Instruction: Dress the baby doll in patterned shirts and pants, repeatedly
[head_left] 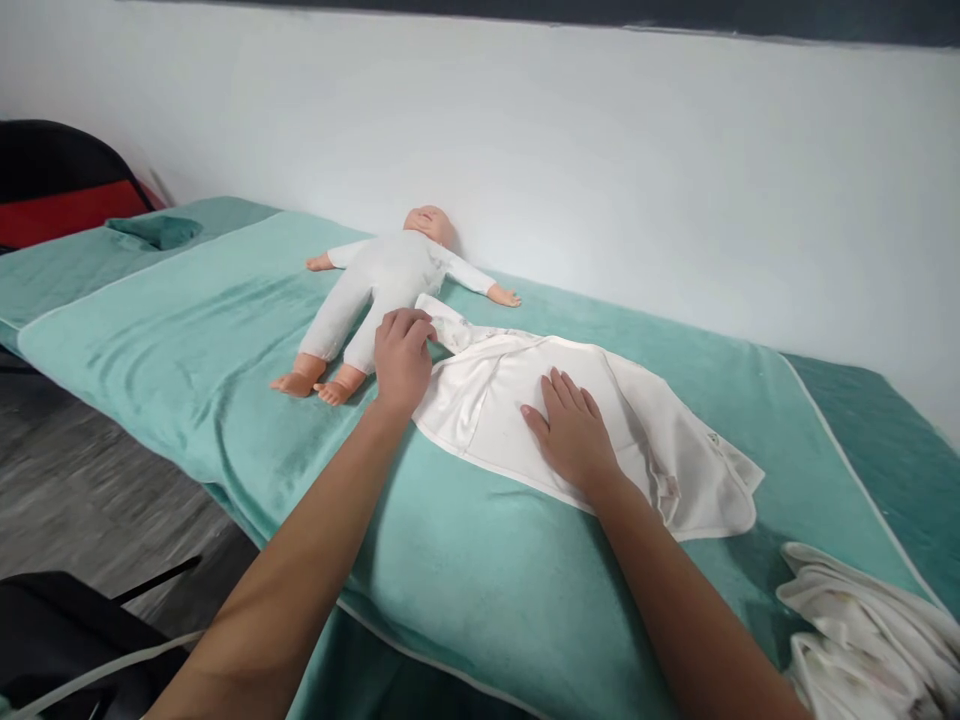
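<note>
A white baby shirt (510, 400) lies spread across the green cloth, with a narrow sleeve-like part at its upper left and loose folds at its right end. My left hand (405, 355) has its fingers curled in a pinch on that upper-left part. Flat on the middle of the shirt rests my right hand (574, 425), its fingers stretched out and the thumb apart. Just beyond my left hand, a baby doll (390, 270) in a white suit lies on its back, arms spread, its head near the wall and its bare feet toward me.
The green cloth (225, 350) covers the table. A crumpled pile of white fabric (870, 625) lies at the near right corner. Behind the table stands a white wall (675, 180). A black and red chair (67, 185) is at the far left, and a dark seat (67, 640) at the lower left.
</note>
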